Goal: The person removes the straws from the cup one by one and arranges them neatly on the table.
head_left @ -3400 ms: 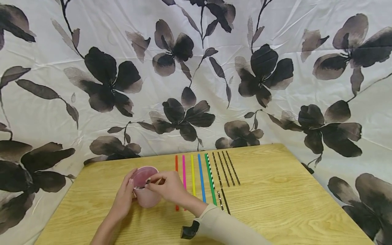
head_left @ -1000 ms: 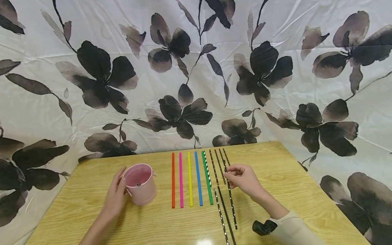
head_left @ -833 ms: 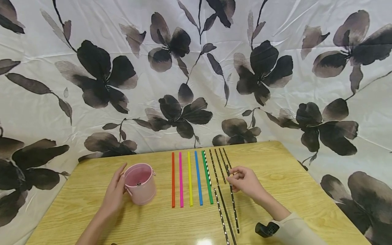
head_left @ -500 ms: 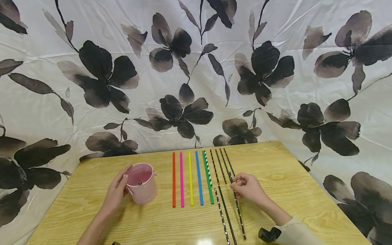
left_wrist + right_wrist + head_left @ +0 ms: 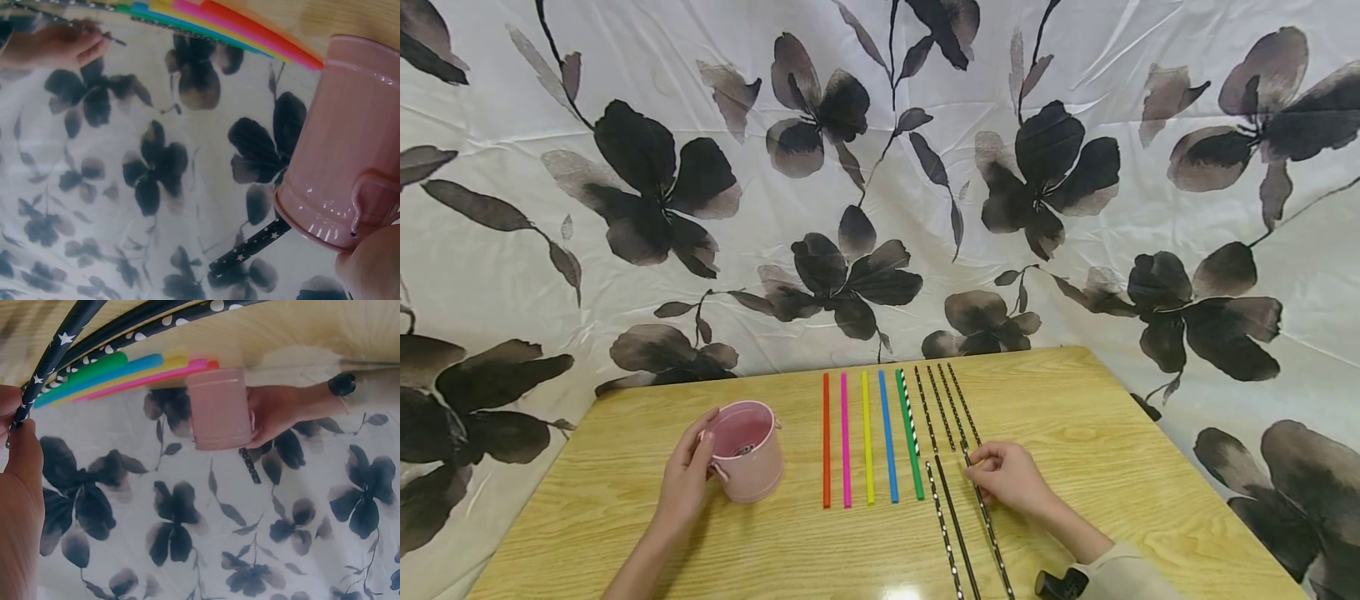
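Observation:
A pink bucket (image 5: 752,467) stands on the left of the table. My left hand (image 5: 687,471) grips its left side, thumb near the side handle. The end of a black star-patterned straw (image 5: 250,248) sticks out past the bucket's rim in the left wrist view; from the head only a small dark tip shows inside. My right hand (image 5: 1009,477) pinches a black straw with white stars (image 5: 44,374) near its far end, low over the table. Left of it lie a plain black straw (image 5: 957,529) and a black straw with white dots (image 5: 943,527).
Red (image 5: 827,442), pink (image 5: 846,442), yellow (image 5: 867,442), blue (image 5: 888,442) and green (image 5: 912,450) straws lie side by side mid-table. A black-and-white striped straw (image 5: 910,412) touches the green one. Several black patterned straws (image 5: 942,408) lie at the back. A floral cloth (image 5: 850,208) hangs behind.
My right hand went from the bucket to the right side with the star straw, then drew it nearer and lower beside the plain black straw. My left hand stays at the bucket.

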{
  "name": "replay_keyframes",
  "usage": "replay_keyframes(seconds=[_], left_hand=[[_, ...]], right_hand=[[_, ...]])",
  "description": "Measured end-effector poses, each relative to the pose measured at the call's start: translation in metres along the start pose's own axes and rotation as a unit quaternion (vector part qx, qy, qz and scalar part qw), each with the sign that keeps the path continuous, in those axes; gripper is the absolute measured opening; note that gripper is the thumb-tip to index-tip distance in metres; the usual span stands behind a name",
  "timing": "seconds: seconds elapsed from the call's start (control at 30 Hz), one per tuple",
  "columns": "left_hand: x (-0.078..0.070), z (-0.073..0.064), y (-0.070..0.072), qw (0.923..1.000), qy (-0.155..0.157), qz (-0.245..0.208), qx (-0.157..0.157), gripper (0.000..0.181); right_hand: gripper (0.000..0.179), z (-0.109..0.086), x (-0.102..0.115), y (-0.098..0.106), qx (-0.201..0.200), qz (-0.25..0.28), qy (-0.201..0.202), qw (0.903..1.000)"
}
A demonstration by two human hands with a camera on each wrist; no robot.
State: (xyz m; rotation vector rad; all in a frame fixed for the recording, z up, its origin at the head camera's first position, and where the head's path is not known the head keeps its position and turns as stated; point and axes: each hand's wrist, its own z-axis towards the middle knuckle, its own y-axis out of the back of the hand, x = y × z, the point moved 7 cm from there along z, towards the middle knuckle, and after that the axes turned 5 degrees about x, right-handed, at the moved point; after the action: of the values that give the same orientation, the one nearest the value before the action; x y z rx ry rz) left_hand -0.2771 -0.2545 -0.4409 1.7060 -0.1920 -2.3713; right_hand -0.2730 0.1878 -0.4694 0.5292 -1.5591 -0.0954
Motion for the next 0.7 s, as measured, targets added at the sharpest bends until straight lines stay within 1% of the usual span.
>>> replay_keyframes(seconds=[0.1,0.23,0.37,0.5,0.57,0.7], left_hand=[[0.000,-0.001,-0.001,0.9999,-0.008,-0.011,0.001,0.041],[-0.002,-0.002,0.000,0.9995,-0.005,-0.028,-0.012,0.039],[-0.010,-0.004,0.000,0.9994,-0.007,-0.027,-0.023,0.038],[-0.017,-0.006,-0.002,0.9996,-0.008,-0.018,-0.020,0.038],[-0.017,-0.006,-0.002,0.9997,-0.006,-0.015,-0.018,0.038],[-0.010,-0.004,0.000,0.9996,-0.004,-0.020,-0.018,0.038]], right_hand=[[0.024,-0.001,-0.001,-0.002,-0.002,-0.008,0.002,1.0000],[0.023,-0.002,-0.003,-0.003,-0.010,-0.017,-0.001,0.9998],[0.021,-0.001,-0.006,-0.005,-0.017,-0.025,-0.009,0.9995],[0.019,-0.001,-0.010,-0.008,-0.021,-0.031,-0.018,0.9992],[0.019,-0.001,-0.011,-0.009,-0.022,-0.032,-0.020,0.9991],[0.020,0.001,-0.011,-0.010,-0.027,-0.037,-0.019,0.9988]])
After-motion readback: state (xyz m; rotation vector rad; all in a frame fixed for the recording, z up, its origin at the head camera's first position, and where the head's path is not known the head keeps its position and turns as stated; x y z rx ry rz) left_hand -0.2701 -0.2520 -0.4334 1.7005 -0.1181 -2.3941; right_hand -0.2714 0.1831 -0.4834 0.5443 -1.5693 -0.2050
